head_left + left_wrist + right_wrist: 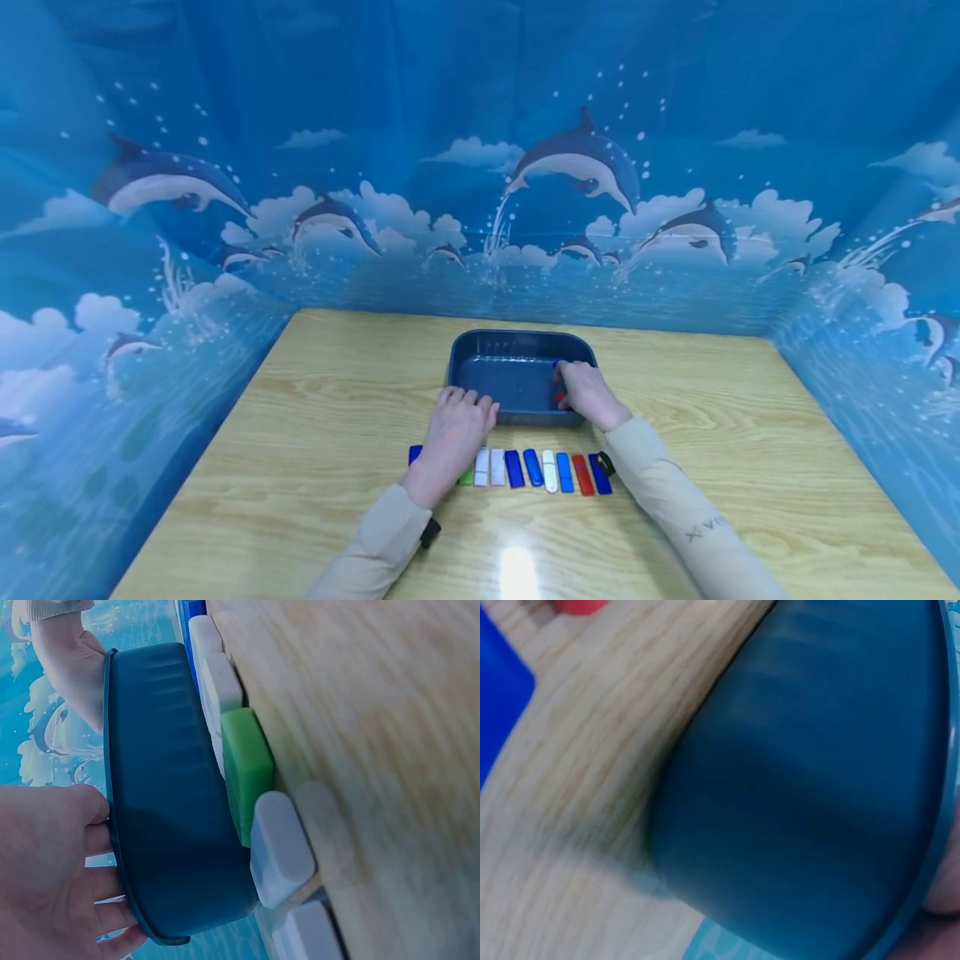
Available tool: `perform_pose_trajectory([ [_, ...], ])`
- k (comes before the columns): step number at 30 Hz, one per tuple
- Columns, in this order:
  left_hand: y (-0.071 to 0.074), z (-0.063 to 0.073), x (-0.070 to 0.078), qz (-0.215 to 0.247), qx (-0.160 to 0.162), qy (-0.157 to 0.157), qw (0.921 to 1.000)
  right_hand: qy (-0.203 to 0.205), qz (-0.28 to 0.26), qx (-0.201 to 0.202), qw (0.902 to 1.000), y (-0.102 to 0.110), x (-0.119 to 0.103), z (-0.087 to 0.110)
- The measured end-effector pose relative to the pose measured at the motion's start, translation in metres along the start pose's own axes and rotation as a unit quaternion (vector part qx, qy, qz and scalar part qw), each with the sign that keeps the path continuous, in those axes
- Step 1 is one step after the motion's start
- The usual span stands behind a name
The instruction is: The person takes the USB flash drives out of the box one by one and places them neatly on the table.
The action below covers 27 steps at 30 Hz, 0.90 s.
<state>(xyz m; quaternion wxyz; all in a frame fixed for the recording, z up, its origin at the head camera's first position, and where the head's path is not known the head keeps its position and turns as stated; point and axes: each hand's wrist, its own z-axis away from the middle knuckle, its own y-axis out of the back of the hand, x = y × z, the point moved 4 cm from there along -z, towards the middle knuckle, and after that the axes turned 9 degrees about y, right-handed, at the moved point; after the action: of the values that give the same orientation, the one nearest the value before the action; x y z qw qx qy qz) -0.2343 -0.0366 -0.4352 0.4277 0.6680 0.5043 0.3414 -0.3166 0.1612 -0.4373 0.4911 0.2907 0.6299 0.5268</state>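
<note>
A dark blue plastic tray [517, 419] stands on the table. My left hand [456, 421] lies at its front left corner; in the left wrist view its fingers [112, 881] bend over the rim and their tips are hidden behind the wall. Inside the right end of the tray my right hand [588, 392] points downward. A red piece [559, 397] shows between its thumb and fingers, and a bit of blue [557, 364] by the fingertips; I cannot tell whether it grips either. In the right wrist view, the tray wall [810, 772] hides most of that hand.
In front of the tray lies a row of small sticks like USB drives: a green one [467, 477], white ones such as this white stick [551, 472], several blue ones including a blue stick [514, 468], and a red stick [582, 475]. My left forearm covers part of the row.
</note>
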Motion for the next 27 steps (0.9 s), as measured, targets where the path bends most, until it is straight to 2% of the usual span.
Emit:
perform_pose_trajectory([
  [5, -0.001, -0.001, 0.000, -0.003, -0.020, 0.006, 0.9998, -0.030, -0.044, -0.026, 0.9982, -0.003, 0.001, -0.002],
  [13, 0.000, -0.001, 0.001, -0.003, -0.028, 0.009, 0.9996, -0.028, -0.068, -0.028, 0.9969, -0.009, 0.000, -0.004],
  [21, 0.000, -0.002, 0.001, 0.000, -0.041, 0.015, 0.9991, 0.017, -0.064, 0.000, 0.9978, -0.008, 0.000, -0.007],
  [24, 0.000, -0.002, 0.001, 0.000, -0.047, 0.018, 0.9987, 0.019, -0.101, 0.022, 0.9944, -0.004, 0.002, -0.008],
  [27, -0.001, -0.002, 0.001, 0.000, -0.050, 0.020, 0.9985, 0.009, -0.157, 0.044, 0.9866, 0.002, 0.004, -0.005],
])
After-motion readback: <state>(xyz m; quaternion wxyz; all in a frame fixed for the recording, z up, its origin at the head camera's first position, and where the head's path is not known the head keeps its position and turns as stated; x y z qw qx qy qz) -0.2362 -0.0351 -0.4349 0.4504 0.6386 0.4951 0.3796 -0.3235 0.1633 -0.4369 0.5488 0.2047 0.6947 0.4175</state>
